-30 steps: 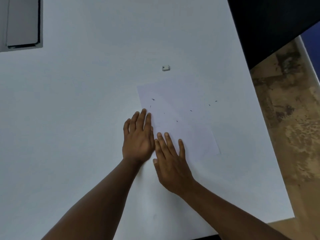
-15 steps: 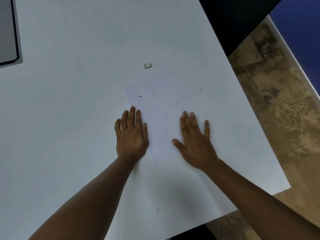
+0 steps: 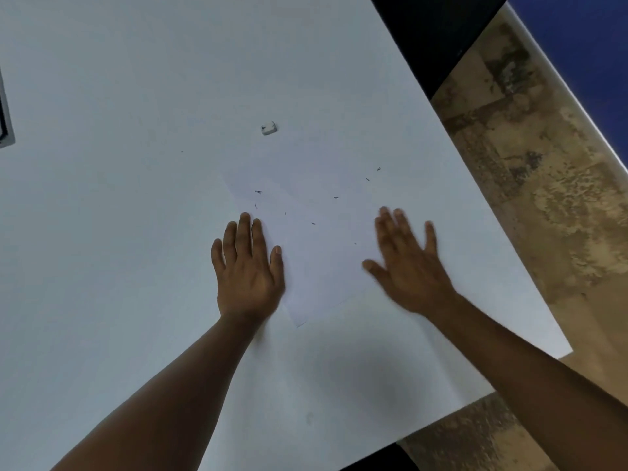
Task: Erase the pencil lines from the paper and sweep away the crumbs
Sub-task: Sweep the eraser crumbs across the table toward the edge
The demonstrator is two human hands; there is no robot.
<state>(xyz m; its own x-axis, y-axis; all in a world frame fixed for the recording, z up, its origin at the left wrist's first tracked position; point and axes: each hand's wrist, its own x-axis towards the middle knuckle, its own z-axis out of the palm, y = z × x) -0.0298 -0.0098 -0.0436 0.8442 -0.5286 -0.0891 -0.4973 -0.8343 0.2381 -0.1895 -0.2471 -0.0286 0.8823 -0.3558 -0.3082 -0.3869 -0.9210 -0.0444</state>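
Paper (image 3: 319, 239): centre frame, long axis running upper left to lower right, pinned flat by left hand (image 3: 248, 266). Crumbs (image 3: 334, 197) scattered above both hands; right hand (image 3: 407, 263), flat with fingers spread, is nearer.

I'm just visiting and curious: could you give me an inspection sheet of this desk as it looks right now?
Surface: white table, plain, seen from above.
Job's things: paper lies flat; small dark crumbs scattered over its far part; white eraser lies apart on the table beyond it.
Clutter: grey panel at the left edge, mostly out of frame.
Hands: left hand flat on the paper's left edge; right hand open, fingers spread, blurred, at the paper's right side.
Cables: nothing seen.
Surroundings: mottled brown floor to the right.
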